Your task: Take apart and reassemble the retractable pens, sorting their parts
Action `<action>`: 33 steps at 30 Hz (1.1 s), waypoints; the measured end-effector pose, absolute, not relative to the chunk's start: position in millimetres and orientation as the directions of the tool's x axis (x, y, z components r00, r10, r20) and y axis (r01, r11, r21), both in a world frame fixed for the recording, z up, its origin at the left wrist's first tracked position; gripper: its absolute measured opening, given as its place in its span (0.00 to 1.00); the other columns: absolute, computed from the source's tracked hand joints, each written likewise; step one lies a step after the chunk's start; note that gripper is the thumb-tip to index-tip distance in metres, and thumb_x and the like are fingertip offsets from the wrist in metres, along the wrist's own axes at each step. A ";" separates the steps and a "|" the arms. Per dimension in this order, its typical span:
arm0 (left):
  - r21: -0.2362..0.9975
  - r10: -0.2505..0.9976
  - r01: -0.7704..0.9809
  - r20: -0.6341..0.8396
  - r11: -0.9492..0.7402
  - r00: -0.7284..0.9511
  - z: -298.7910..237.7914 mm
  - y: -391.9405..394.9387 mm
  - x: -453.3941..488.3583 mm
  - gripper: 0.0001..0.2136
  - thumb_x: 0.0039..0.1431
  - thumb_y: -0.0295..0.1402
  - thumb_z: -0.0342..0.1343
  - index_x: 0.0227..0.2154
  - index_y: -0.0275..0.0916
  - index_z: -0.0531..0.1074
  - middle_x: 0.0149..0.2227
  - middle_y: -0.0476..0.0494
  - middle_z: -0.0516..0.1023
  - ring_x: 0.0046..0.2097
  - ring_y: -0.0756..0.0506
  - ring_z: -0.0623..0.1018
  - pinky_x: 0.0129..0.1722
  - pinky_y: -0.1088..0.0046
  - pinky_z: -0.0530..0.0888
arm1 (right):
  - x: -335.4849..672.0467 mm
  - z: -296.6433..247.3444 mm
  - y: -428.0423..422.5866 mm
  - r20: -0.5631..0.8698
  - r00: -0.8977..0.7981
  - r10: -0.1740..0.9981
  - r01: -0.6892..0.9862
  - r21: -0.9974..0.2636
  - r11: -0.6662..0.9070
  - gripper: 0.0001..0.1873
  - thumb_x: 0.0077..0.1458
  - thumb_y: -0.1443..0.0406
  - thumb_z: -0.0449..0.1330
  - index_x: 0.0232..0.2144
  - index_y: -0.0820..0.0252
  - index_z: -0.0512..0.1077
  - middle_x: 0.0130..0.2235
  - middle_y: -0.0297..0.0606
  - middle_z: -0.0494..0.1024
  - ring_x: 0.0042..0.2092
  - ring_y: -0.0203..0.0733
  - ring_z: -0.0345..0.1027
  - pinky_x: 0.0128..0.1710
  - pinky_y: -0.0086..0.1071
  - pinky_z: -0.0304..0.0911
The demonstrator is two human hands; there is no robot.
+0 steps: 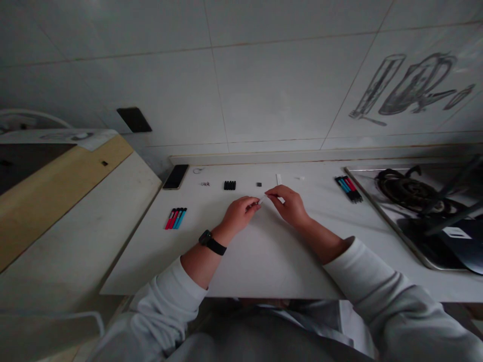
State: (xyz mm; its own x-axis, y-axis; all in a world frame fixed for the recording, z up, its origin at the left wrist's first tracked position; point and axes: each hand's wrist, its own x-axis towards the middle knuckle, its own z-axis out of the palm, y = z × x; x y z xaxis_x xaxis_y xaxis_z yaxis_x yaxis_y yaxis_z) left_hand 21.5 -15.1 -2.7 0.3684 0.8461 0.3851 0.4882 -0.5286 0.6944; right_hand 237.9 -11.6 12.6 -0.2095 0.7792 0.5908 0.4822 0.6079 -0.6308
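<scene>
My left hand (240,213) and my right hand (287,203) meet above the white countertop (264,251), fingers pinched together around a small thin whitish piece (263,199) held between them. What the piece is I cannot make out. A black watch (211,243) sits on my left wrist. Just beyond the hands lie a small dark part (258,184), a white stick-like part (278,179) and a row of black caps (230,185).
Red and blue pen bodies (175,218) lie at the left, more pens (349,188) at the right beside a gas stove (418,201). A phone (175,176) rests at the back left by tiny springs (205,184). A wooden-edged surface (56,186) adjoins on the left.
</scene>
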 end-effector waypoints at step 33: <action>0.667 0.909 0.623 0.241 -0.409 0.339 8.0 -15.8 18.2 0.07 0.64 0.34 0.60 0.34 0.41 0.83 0.32 0.48 0.84 0.32 0.47 0.77 0.34 0.72 0.67 | 231.0 5.0 -5.2 0.284 -0.064 0.957 0.003 -0.959 0.285 0.19 0.53 0.50 0.69 0.36 0.58 0.75 0.35 0.35 0.77 0.34 0.36 0.69 0.36 0.32 0.68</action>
State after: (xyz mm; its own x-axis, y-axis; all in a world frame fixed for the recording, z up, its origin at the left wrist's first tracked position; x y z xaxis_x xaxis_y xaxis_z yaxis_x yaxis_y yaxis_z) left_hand 18.2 -15.8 8.0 0.3394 0.9093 0.2408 0.6232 -0.4091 0.6665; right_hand 231.0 -5.2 5.0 -0.0636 0.9567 0.2840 0.0031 0.2847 -0.9586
